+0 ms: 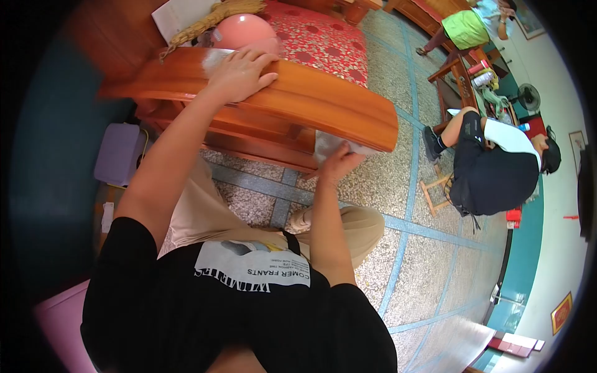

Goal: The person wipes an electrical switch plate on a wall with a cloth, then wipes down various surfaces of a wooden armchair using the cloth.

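A curved, polished wooden armrest (311, 93) of a bench runs across in front of me. My left hand (241, 76) lies flat on its top with the fingers spread. A thin white cloth (215, 61) shows beside and partly under that hand. Below the right end of the armrest, the fingers of my right hand (339, 166) are closed on a second thin white cloth (324, 147), which is against the wood's underside. The fingertips of that hand are partly hidden by the cloth.
A red patterned seat cover (317, 38), a pink ball-shaped object (244, 32) and a straw broom (208, 22) are beyond the armrest. A purple box (118, 154) stands at left. One person (497, 165) sits at right; another person (466, 28) stands farther back.
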{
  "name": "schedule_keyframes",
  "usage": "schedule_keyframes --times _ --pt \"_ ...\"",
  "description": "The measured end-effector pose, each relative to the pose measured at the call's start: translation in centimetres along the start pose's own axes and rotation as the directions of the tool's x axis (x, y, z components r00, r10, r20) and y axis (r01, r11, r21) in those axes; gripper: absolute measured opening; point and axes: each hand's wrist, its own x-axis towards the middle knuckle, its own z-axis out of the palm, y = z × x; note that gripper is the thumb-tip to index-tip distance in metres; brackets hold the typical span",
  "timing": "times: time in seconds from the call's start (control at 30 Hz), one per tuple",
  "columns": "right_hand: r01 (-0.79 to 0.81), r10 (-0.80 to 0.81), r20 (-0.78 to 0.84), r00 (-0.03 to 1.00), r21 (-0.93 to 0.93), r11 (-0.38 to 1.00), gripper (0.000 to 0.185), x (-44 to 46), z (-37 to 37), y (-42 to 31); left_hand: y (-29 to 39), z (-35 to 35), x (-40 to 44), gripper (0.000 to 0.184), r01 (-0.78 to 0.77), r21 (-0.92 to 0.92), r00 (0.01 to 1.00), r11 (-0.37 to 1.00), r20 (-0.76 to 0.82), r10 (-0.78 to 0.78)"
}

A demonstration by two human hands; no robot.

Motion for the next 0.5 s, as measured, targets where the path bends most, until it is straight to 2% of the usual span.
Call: schedule_keyframes --times 0.03,0.1,0.13,0.2,0.23,0.27,0.3,0.33,0.37,0.43,0.5 --pt "0.001 -0.001 0.018 1.000 0.005 1.000 0.038 -0.1 -0.3 0.3 0.1 0.1 -0.2 0.040 -0.005 -0.007 1.000 1.000 -0.006 0.005" --pt "-0.146 0.150 -0.099 0.984 0.042 0.988 0.029 -0.5 -1.1 0.9 0.1 0.2 -0.3 0.040 0.015 -0.019 1.000 1.000 -0.009 -0.015" --pt "-0.145 0.148 -0.089 0.985 0.036 0.989 0.029 -0.9 -1.8 0.9 0.1 0.4 -0.4 0.040 0.000 -0.008 0.999 1.000 -0.039 -0.001" --pt "-0.344 0.342 0.049 0.938 0.047 0.938 0.029 -1.5 -3.5 0.8 0.2 0.5 -0.4 0.040 -0.009 -0.004 0.998 1.000 -0.070 0.008" --pt "-0.337 0.335 0.055 0.941 0.045 0.940 0.029 -1.9 -4.0 0.3 0.2 0.4 -0.4 0.040 -0.009 0.003 0.997 1.000 -0.072 0.009" --pt "-0.092 0.109 0.244 0.964 -0.079 0.993 0.030 -2.5 -4.3 -0.5 0.2 0.4 -0.4 0.041 -0.007 0.012 0.998 1.000 -0.070 0.008" --pt "0.175 -0.091 0.446 0.890 -0.150 0.973 0.032 -3.1 -4.4 -1.1 0.3 0.4 -0.5 0.041 0.001 0.008 0.998 1.000 -0.066 -0.001" --pt "0.295 -0.157 0.490 0.858 -0.218 0.930 0.032 -3.2 -4.0 -1.2 0.3 0.3 -0.5 0.039 -0.001 0.013 0.998 1.000 -0.063 0.002" --pt "0.293 -0.154 0.494 0.856 -0.218 0.931 0.032 -3.7 -2.9 -1.1 0.3 0.3 -0.5 0.037 -0.005 0.019 0.998 1.000 -0.058 0.006" --pt "0.377 -0.145 0.465 0.873 -0.456 0.806 0.030 -5.3 -0.4 -0.1 0.2 0.4 -0.5 0.037 -0.009 0.027 0.998 1.000 -0.062 0.011" --pt "0.456 -0.193 0.587 0.786 -0.340 0.823 0.028 -7.5 1.5 0.5 0.3 0.4 -0.4 0.038 -0.019 0.037 0.997 0.999 -0.070 0.022"
